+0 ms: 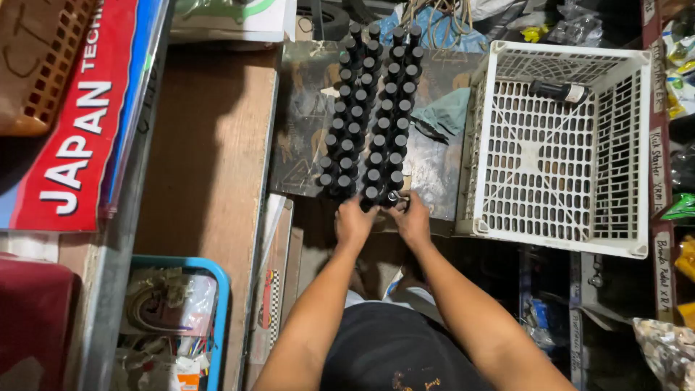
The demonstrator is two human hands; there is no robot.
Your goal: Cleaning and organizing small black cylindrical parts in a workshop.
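Several small black-capped bottles (369,108) stand upright in two long double rows on a dark worn board (304,123). My left hand (353,221) and my right hand (411,216) meet at the near end of the right-hand rows. Both sets of fingers are curled around the nearest bottles (384,195), with something small and shiny between them. A white plastic crate (565,145) sits to the right with one dark bottle (557,90) lying in its far corner.
A brown wooden panel (206,137) lies left of the board. A red and blue printed sign (79,116) leans at far left. A blue bin of wires (177,318) sits at lower left. Shelves with packaged goods (677,94) run along the right edge.
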